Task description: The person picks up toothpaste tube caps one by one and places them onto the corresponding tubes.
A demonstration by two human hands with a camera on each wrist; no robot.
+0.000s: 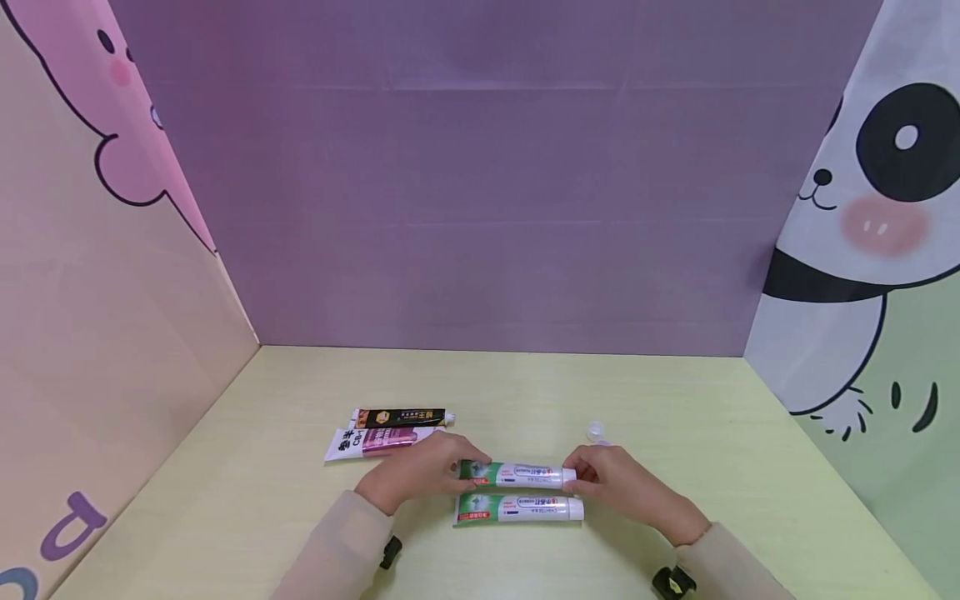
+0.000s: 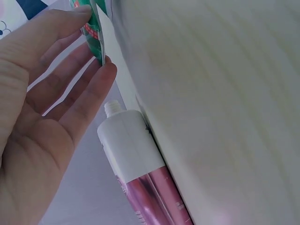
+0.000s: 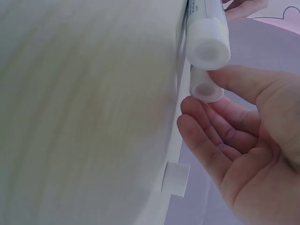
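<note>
Two green-and-white toothpaste tubes lie side by side, white caps to the right. My left hand (image 1: 420, 471) pinches the flat green end of the farther toothpaste tube (image 1: 528, 476) between thumb and fingers. At its other end, my right hand (image 1: 622, 483) holds the white cap (image 3: 206, 89) with thumb and fingertips. The nearer toothpaste tube (image 1: 525, 508) rests on the table just in front, untouched. Beside the left hand is a pink-and-white tube (image 1: 382, 442), its threaded nozzle (image 2: 112, 108) bare in the left wrist view. A black tube (image 1: 397, 418) lies behind it.
Behind my right hand a small clear cap (image 1: 596, 431) stands on the table (image 1: 525, 383), with a pale purple piece partly hidden beside it. A purple panel (image 1: 480, 208) closes off the back. Printed panels stand at left and right.
</note>
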